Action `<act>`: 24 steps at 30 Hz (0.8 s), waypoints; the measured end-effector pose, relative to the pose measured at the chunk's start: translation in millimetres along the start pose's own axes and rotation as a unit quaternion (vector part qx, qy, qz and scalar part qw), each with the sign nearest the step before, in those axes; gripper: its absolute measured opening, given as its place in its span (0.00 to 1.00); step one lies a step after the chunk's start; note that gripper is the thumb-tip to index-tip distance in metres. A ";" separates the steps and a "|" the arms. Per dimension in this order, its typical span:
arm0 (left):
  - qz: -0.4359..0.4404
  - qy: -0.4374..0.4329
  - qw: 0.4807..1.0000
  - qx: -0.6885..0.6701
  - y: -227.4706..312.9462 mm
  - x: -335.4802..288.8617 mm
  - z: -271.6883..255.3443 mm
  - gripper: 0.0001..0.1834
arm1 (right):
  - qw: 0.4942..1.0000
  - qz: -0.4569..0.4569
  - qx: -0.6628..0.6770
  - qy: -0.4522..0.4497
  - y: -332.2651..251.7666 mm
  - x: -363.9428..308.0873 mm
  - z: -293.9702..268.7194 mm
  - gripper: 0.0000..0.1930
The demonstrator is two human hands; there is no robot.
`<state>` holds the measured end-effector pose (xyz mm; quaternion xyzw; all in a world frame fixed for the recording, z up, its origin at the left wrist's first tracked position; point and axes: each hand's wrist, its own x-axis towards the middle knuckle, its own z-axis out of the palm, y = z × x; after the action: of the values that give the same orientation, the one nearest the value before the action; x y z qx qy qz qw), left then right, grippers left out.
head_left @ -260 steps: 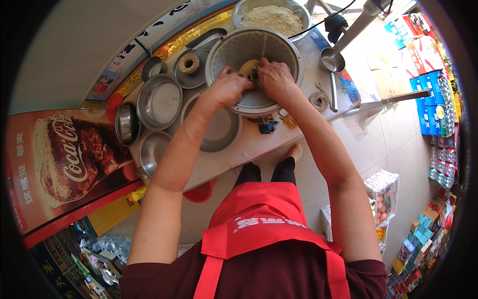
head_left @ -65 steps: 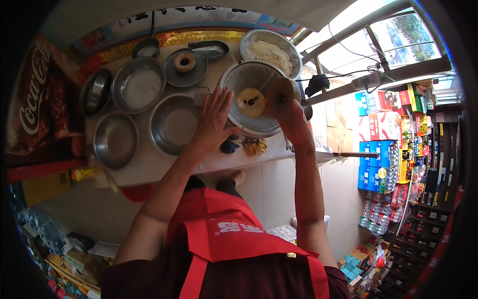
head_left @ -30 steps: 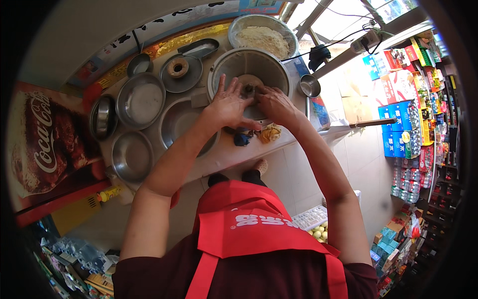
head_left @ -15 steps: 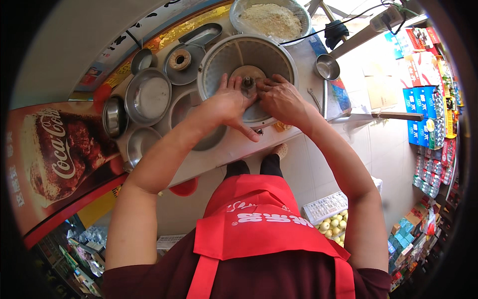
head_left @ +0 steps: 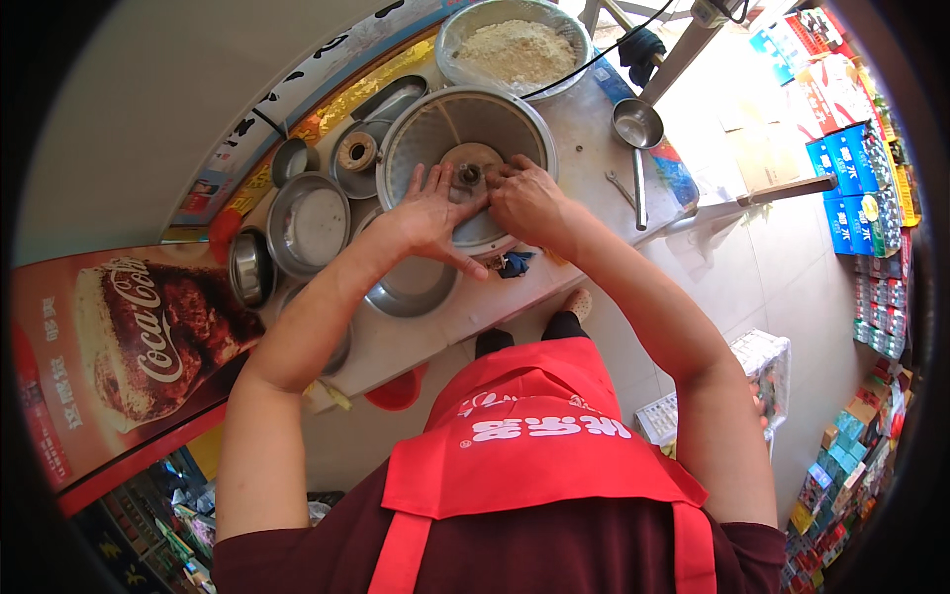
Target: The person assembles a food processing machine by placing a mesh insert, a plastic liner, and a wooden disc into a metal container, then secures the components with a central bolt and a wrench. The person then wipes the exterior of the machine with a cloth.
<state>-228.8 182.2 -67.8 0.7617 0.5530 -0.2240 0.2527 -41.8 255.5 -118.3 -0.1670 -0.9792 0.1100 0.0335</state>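
Note:
Both hands reach into a large round metal drum [head_left: 398, 148] on the counter. At its centre is a pale disc [head_left: 473, 153] with a short dark spindle [head_left: 469, 174]. My left hand [head_left: 431, 216] is open, fingers spread toward the spindle from the left and thumb pointing down over the drum's near rim. On the spindle's right, my right hand [head_left: 531, 206] has its fingers bent and pressed together by the disc; whatever they grip is hidden. A small dark-blue bundle [head_left: 515, 263] sits beside the drum's near edge.
Left of the drum are a steel pan [head_left: 307, 223], a steel bowl [head_left: 252, 267] and a wide basin [head_left: 414, 292]. Behind stands a basin [head_left: 447, 67] of pale crumbly powder. A long-handled ladle [head_left: 636, 124] and wrench [head_left: 620, 188] lie to the right. A wooden handle [head_left: 789, 190] juts out farther right.
The view has shifted, so the drum appears farther left and more of the ladle's handle shows. Both hands stay around the spindle; the right fingers look more curled.

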 end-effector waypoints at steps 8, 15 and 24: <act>0.007 -0.072 0.997 0.004 3.7 10.2 -21.7 0.74 | 1.000 0.013 0.021 0.016 2.9 4.2 -3.9 0.10; -0.021 -0.111 0.993 0.018 5.4 16.7 -18.9 0.73 | 0.996 0.033 0.068 -0.055 5.6 3.8 -17.7 0.10; 0.030 -0.064 0.997 0.032 4.9 11.8 -21.9 0.70 | 0.834 0.321 0.253 0.370 4.5 -112.3 106.6 0.26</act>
<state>-219.4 203.4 -57.6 0.7696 0.5051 -0.2823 0.2701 54.5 200.3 -226.4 -0.4862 -0.7230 0.2880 0.3974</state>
